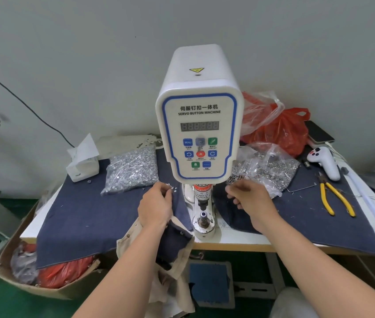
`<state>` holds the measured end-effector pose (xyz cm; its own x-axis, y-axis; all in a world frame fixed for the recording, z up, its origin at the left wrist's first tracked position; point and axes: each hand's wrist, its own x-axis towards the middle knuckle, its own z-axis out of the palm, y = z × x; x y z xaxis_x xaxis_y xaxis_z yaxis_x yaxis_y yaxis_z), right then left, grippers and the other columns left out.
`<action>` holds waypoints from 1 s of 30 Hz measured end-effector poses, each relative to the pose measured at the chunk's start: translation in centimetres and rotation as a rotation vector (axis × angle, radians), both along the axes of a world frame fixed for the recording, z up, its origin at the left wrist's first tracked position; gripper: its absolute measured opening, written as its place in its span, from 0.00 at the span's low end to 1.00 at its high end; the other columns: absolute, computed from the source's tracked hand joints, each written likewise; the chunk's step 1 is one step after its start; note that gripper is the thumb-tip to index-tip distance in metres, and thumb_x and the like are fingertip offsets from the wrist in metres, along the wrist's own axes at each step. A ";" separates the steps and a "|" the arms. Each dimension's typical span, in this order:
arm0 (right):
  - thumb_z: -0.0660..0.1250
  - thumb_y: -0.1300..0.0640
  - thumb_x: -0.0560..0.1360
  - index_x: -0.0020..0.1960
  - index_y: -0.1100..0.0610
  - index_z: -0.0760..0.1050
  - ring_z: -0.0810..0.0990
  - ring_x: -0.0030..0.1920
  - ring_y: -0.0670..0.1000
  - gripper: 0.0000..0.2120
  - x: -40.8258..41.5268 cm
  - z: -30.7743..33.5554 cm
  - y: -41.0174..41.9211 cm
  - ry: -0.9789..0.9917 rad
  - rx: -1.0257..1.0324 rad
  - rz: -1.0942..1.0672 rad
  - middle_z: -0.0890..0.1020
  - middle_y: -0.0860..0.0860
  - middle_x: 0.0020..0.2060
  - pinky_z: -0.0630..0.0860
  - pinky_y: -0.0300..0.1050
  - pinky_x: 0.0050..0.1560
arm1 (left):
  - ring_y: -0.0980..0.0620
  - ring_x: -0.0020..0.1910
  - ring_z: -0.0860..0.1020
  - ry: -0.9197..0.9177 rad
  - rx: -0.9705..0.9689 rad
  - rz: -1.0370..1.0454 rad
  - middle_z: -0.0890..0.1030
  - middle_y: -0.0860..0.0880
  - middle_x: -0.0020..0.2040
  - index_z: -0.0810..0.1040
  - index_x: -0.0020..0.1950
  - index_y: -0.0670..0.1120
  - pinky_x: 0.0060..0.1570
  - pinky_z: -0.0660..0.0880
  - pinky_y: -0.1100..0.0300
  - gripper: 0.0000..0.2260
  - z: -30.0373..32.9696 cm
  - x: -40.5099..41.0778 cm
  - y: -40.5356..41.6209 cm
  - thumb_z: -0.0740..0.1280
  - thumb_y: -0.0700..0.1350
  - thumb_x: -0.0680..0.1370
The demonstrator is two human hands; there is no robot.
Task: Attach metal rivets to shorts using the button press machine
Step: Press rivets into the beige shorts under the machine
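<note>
The white servo button machine stands at the table's middle, its lower die bare under the red-labelled punch. My left hand reaches to a small pile of loose silver rivets left of the punch, and its fingertips pinch at them. My right hand sits right of the punch, just below a small heap of dark rivets. Its fingers are curled downward, and whatever is under them is hidden. The beige and dark shorts hang over the table's front edge under my left forearm.
Denim cloth covers the table. A bag of silver rivets and a tissue box lie at the left. At the right are a bag of ring parts, red bags, yellow pliers, a white controller and a phone. A foot pedal sits below.
</note>
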<state>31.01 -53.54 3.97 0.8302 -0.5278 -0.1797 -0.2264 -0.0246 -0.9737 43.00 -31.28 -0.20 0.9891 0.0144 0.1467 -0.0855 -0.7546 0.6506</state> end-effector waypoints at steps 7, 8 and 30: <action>0.75 0.61 0.76 0.45 0.60 0.82 0.78 0.30 0.44 0.03 -2.0 0.4 3.0 0.097 0.459 0.069 0.86 0.54 0.36 0.77 0.37 0.33 | 0.46 0.55 0.83 0.005 -0.021 -0.006 0.87 0.55 0.54 0.86 0.56 0.59 0.52 0.78 0.52 0.08 0.1 -0.1 0.1 0.68 0.56 0.82; 0.75 0.62 0.76 0.46 0.61 0.83 0.78 0.30 0.45 0.03 -2.1 0.4 3.2 0.098 0.489 0.074 0.86 0.55 0.37 0.77 0.37 0.33 | 0.47 0.55 0.83 0.002 -0.027 -0.007 0.87 0.55 0.53 0.86 0.56 0.59 0.51 0.78 0.53 0.08 0.2 -0.1 0.2 0.68 0.56 0.82; 0.71 0.64 0.78 0.45 0.67 0.81 0.81 0.31 0.49 0.06 -2.7 1.4 5.7 0.116 0.708 0.160 0.84 0.58 0.35 0.80 0.39 0.31 | 0.60 0.30 0.73 0.121 -0.421 -0.201 0.86 0.58 0.43 0.83 0.48 0.49 0.35 0.75 0.61 0.09 3.5 -5.3 3.6 0.66 0.44 0.85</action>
<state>28.35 -47.82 5.42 0.8422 -0.1266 -0.5241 -0.3755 0.5599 -0.7386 37.73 -27.66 3.25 0.9879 -0.1457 0.0524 -0.1072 -0.3994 0.9105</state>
